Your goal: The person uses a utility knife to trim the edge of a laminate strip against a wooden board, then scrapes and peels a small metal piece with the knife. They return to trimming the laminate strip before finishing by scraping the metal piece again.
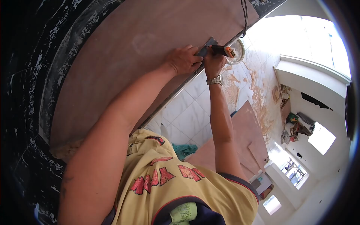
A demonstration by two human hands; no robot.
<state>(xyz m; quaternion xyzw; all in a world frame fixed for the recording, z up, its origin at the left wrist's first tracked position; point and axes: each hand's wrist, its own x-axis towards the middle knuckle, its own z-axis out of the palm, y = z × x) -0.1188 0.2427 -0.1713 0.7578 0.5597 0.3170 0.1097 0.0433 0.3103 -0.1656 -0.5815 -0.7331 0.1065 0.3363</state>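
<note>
Angle grinder (228, 51) gripped by right hand (213, 63), left hand (183, 59) fingers pressing plywood board (131, 48).

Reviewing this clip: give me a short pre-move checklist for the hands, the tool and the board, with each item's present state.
1. Left hand resting on the plywood board near its edge: ok.
2. Right hand gripping the orange-handled tool: ok.
3. Tool sitting at the board's edge: ok.
4. Left hand's fingers clear of the tool's working end: not ok, they lie right beside it.
5. Cord clear of the tool: cannot tell; it runs down across the board toward it.
6. Board held firmly: cannot tell.
</note>
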